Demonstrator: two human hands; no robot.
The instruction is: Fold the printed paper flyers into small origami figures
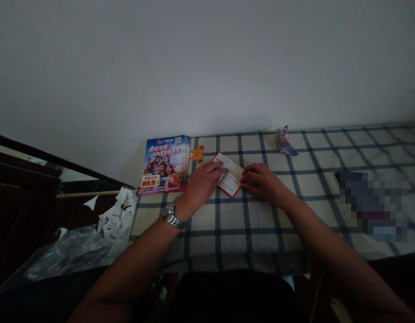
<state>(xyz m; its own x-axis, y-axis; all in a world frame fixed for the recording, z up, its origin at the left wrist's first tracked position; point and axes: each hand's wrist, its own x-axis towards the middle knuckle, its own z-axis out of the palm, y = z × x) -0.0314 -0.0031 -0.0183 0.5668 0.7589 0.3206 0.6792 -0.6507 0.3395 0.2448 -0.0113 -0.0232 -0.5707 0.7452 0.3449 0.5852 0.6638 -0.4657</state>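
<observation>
A sheet of printed paper (231, 185), folded into a small white piece with red edges, lies tilted on the checked cloth between my hands. My left hand (205, 178), with a metal watch on its wrist, presses its closed fingers on the paper's left part. At the right corner, my right hand (261, 183) has bent fingers pinching the paper's edge. The fingertips hide parts of the paper on both sides. Just left of my left hand sits a stack of colourful flyers (165, 163), printed with a castle and "89.9".
A small folded paper piece (285, 141) stands near the wall. On the right lies a dark object, blurred by pixels (369, 204). An orange bear figure (197, 154) shows beside the flyers. Clear plastic and torn white paper (118, 213) are off the cloth's left edge.
</observation>
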